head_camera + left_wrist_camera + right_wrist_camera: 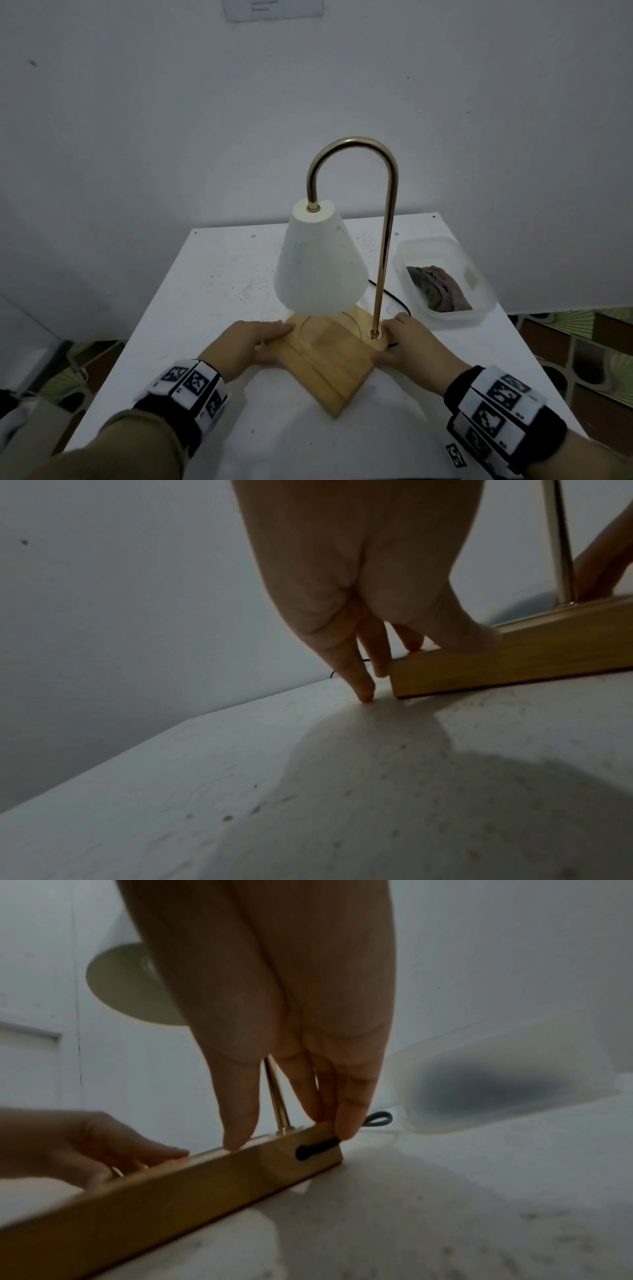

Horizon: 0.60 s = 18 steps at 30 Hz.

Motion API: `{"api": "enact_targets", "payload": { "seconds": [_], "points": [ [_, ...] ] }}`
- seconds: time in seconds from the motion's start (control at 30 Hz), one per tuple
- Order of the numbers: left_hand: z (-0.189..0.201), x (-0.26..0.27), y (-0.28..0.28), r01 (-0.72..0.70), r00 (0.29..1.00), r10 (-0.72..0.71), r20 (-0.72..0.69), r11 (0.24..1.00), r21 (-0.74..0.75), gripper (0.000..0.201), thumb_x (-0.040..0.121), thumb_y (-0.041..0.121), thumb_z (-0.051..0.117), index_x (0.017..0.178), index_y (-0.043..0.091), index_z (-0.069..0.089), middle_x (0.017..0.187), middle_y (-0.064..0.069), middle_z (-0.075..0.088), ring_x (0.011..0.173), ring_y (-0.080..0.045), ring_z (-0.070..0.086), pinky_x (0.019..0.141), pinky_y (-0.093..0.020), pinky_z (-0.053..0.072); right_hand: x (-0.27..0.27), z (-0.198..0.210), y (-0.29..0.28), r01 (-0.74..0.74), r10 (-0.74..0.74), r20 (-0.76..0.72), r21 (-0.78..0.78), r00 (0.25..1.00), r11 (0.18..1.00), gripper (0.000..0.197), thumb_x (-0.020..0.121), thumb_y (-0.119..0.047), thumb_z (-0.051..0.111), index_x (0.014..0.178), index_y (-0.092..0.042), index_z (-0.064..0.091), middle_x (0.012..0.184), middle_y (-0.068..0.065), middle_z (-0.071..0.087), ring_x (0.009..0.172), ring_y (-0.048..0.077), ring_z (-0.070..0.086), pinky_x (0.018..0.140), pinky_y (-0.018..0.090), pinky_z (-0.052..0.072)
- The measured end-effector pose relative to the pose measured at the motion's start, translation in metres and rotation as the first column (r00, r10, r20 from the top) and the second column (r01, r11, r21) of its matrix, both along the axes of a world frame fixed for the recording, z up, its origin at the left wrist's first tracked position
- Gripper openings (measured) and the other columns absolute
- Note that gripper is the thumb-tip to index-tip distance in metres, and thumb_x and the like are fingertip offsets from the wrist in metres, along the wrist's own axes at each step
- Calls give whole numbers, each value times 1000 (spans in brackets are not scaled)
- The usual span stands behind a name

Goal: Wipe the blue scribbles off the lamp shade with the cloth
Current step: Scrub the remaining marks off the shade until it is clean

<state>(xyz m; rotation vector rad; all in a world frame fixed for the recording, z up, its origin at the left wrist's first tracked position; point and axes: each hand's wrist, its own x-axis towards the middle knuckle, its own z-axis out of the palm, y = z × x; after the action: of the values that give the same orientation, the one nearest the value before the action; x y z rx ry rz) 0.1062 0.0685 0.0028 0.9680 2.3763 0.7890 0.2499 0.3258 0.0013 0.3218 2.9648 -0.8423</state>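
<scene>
The lamp has a white cone shade (317, 263) hanging from a curved brass arm (385, 240) on a square wooden base (329, 363). A faint blue mark (339, 229) shows on the shade's upper right. My left hand (253, 342) grips the base's left corner, thumb on top (428, 653). My right hand (402, 342) grips the right corner beside the brass pole, with the thumb on the top edge and the fingers round the corner (291, 1123). The crumpled cloth (438, 287) lies in a clear plastic container (486, 284) to the right, untouched.
The lamp stands turned cornerwise on a small white table (205, 291) against a white wall. A black cord (394, 296) leaves the base's right corner (315, 1150) and runs back behind the pole. Patterned floor shows past both table sides.
</scene>
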Motion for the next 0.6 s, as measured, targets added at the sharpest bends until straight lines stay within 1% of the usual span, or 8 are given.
{"api": "enact_targets", "payload": {
  "seconds": [0.07,0.1,0.2,0.27,0.33,0.4,0.47,0.6],
  "points": [
    [1,1,-1,-30,999,29,-36,999,-32,52,78,40,70,122,52,45,140,7,47,130,-11,43,109,-24,33,7,10,3,-61,61,75,-2,995,998,28,82,-38,65,86,-11,56,93,0,48,81,13,46,68,18,36],
    [2,2,-1,-22,997,15,-76,996,-88,54,82,38,67,129,46,43,148,2,38,135,-13,37,112,-25,29,9,17,8,-89,89,124,1,988,996,29,84,-39,64,86,-10,59,93,1,52,83,15,50,70,19,38],
    [2,13,3,-8,995,-13,-99,977,-211,95,68,77,50,147,33,22,158,4,10,144,-14,15,117,-30,17,3,36,37,70,-70,18,14,997,997,24,89,-24,57,89,-1,65,92,8,66,86,24,60,73,25,45],
    [0,29,12,-32,998,20,-53,975,-221,116,57,87,42,150,28,7,158,7,-3,146,-16,1,119,-35,12,-8,45,62,311,-301,-188,23,935,950,18,89,-9,50,94,-1,65,99,5,66,77,18,57,64,16,42],
    [-7,43,21,-35,999,28,-32,974,-225,125,52,92,39,150,28,-4,157,10,-11,145,-21,-11,119,-42,7,-22,42,86,407,-381,-258,54,888,912,22,91,-10,49,109,-6,61,112,10,60,86,20,55,70,23,39],
    [-14,48,26,-44,998,33,-52,971,-235,126,51,91,41,149,30,-9,156,12,-15,143,-25,-18,117,-46,4,-38,26,106,356,-340,-113,173,933,918,40,92,-22,53,130,-11,48,131,13,48,114,29,47,92,33,38],
    [-19,45,27,-59,997,44,-67,970,-235,125,54,89,46,149,29,-10,156,13,-16,143,-23,-19,117,-45,3,-50,7,118,254,-286,61,309,956,916,55,91,-34,54,140,-17,37,142,10,37,125,32,40,102,37,34],
    [-25,42,23,-42,994,12,-108,961,-275,123,59,86,50,149,29,-11,153,16,-20,142,-16,-21,119,-40,1,-67,-11,124,165,-233,159,352,959,922,46,90,-35,52,133,-19,44,132,10,41,115,33,47,96,36,39]
  ]
}}
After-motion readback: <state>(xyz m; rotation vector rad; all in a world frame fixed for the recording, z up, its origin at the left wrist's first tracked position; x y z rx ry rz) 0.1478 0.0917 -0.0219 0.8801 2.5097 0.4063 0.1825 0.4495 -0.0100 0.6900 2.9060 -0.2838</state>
